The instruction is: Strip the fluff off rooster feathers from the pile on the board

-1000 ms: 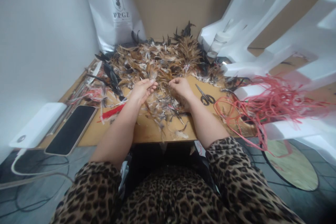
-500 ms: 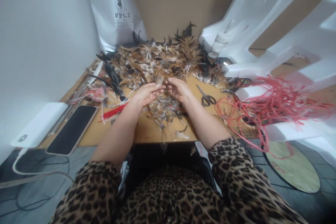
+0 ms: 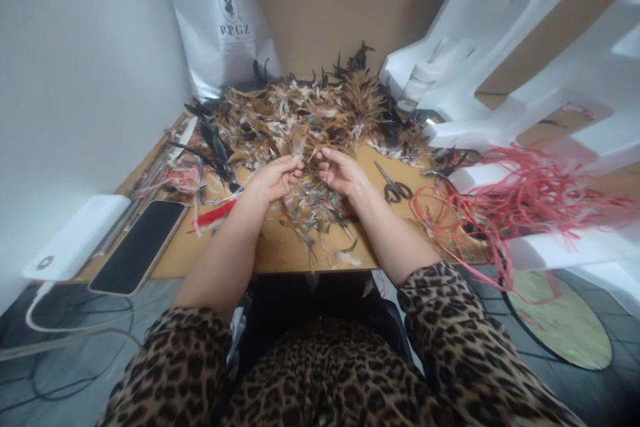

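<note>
Both my hands are over the middle of the table, at the near edge of a large pile of brown and white feathers. My left hand is closed in a pinch, with brown feathers standing at its fingertips. A short gap away, my right hand pinches thumb to forefinger on what looks like a thin feather. Below and between the hands lies a loose heap of small greyish feathers. A bundle of brown feathers stands upright at the back right of the pile.
Dark-handled scissors lie right of my right hand. Tangled red ribbon strips spread at the right. On the left are a phone, a white power bank, a red strip and black feathers. A white bag stands behind.
My left hand has drawn slightly left, widening the gap between my hands. Its fingers have curled in more. My right hand stays almost in the same place.
</note>
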Tool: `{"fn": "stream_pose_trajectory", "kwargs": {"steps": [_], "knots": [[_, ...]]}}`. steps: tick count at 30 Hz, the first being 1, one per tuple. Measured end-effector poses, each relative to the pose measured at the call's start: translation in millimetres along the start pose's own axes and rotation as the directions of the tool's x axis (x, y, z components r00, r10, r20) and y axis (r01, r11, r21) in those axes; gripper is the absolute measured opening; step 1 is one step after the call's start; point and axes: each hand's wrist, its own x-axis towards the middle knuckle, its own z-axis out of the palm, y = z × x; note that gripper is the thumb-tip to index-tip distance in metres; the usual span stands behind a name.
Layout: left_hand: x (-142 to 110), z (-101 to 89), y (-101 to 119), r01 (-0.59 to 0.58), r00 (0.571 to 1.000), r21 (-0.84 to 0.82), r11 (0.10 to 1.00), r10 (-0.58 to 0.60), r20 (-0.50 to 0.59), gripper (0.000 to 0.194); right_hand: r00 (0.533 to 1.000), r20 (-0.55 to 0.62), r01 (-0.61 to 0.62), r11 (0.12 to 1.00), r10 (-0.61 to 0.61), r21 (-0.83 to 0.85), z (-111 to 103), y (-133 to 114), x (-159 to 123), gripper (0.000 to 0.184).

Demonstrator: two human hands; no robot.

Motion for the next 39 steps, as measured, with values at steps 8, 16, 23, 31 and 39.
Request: {"fn": "stream_pose_trajectory", "kwargs": {"steps": [8,16,23,31,39], "knots": [[3,-4.5,-2,0.000,1.000,0.060,0.998,0.002,-0.025,0.008,0.999,0.033,-0.007,1.000,0.008,-0.005,-1,0,0,0.014],[6,-6.8,-6,-0.025,1.000,0.085,0.996,0.024,0.009,0.006,0.998,0.030,0.048,0.997,-0.047,-0.057,-1,7,3,0.021],[7,-1.8,-9,-0.203,0.973,0.224,0.953,0.223,-0.066,0.007,0.999,0.015,0.041,0.995,-0.039,-0.091,-1,9,3,0.020],[4,7.8,-10,-0.286,0.938,0.354,0.891,0.336,-0.088,0.016,1.000,-0.002,0.027,0.972,-0.029,-0.234,1,15,2,0.030],[6,2.0,-11,-0.185,0.970,0.276,0.943,0.220,-0.100,0.012,0.970,-0.078,0.193,0.920,-0.232,-0.341,5,20,2,0.038]]}}
